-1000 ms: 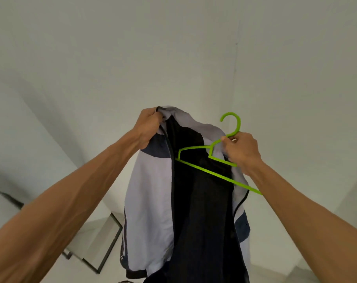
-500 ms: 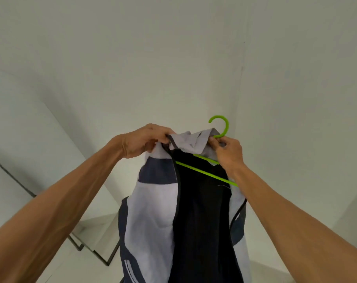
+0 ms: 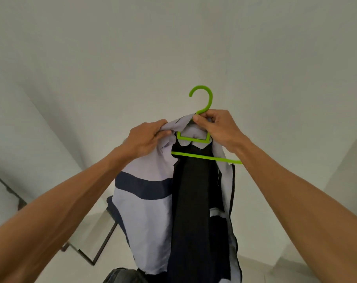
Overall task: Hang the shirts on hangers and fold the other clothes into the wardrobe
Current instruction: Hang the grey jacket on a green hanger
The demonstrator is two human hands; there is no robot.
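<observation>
1. Right hand [image 3: 220, 129] is up at the collar, fingers curled. Thumb and forefinger pinch the neck of the green hanger [image 3: 194, 139] just under its hook, apparently with a bit of collar caught in the pinch.
2. Left hand [image 3: 147, 137] is clenched on the pale cloth at the shirt [image 3: 144, 217] shoulder, right beside the hanger's neck frame.
3. The shirt hangs open in the air between both arms, dark lining showing. The hanger sits inside the collar with its long bar crossing the opening. The bar's left end is hidden under cloth and its right tip pokes out past the fabric edge.
4. Trouble spot: that bar slopes down to the right. If the right shoulder is not seated over the tip, that side could slip off once the hands let go.
5. If the left hand lets go too soon, the bunched shoulder may slide down the arm.
6. If the right-hand pinch weakens, hanger and shirt drop toward the dark clothing [image 3: 122, 276] below.
</observation>
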